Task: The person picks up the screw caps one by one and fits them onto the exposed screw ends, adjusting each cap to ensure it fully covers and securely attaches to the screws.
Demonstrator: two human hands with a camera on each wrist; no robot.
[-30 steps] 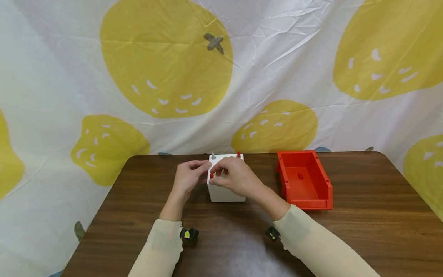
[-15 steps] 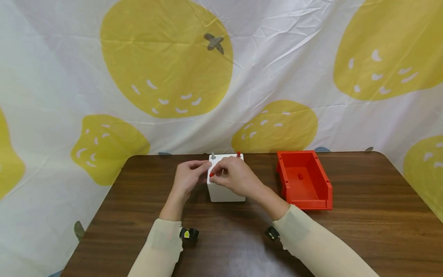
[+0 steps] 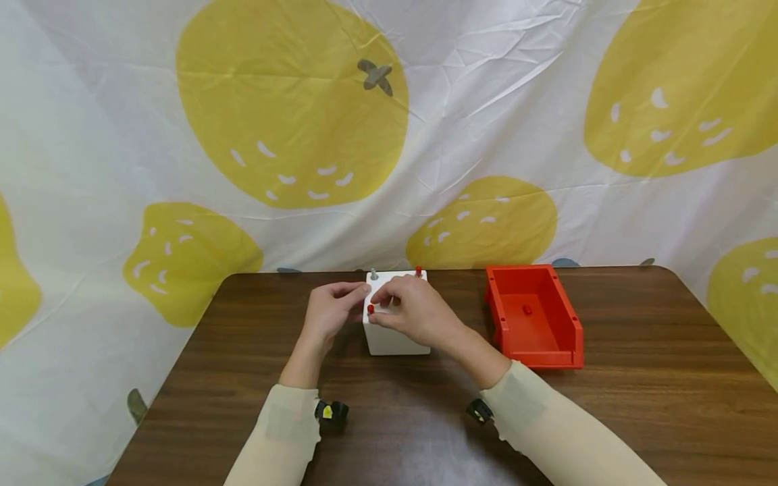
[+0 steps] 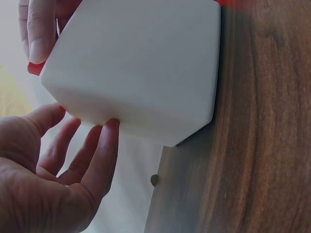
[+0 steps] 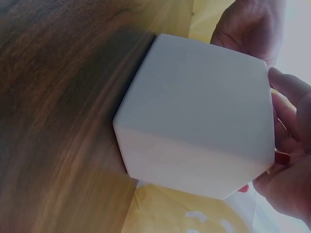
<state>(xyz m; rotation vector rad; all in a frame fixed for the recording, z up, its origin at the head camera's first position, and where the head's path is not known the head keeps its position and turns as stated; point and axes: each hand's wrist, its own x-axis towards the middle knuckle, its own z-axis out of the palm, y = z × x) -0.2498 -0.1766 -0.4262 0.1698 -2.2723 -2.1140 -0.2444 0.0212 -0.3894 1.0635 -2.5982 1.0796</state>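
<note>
A white box (image 3: 398,337) stands on the table, its front and side faces showing in both wrist views. My left hand (image 3: 331,310) rests its fingertips on the box's left side, the thumb at the top edge. At the near left corner of the box top, my right hand (image 3: 416,307) has a small red cap (image 3: 371,309) between thumb and index finger. That red cap (image 5: 282,158) also shows by the fingers in the right wrist view. A bare silver post (image 3: 373,275) rises from the back left corner. Another red cap (image 3: 419,271) sits at the back right corner.
To the right of the box is a red open-front bin (image 3: 568,324), with one small red piece (image 3: 527,309) on its floor. The brown wooden table (image 3: 644,405) reaches back to a fruit-patterned cloth (image 3: 474,135).
My right thumb and index finger come closer around the red cap, then loosen slightly, with small movements at the same corner. The left hand, box and bin stay in place.
</note>
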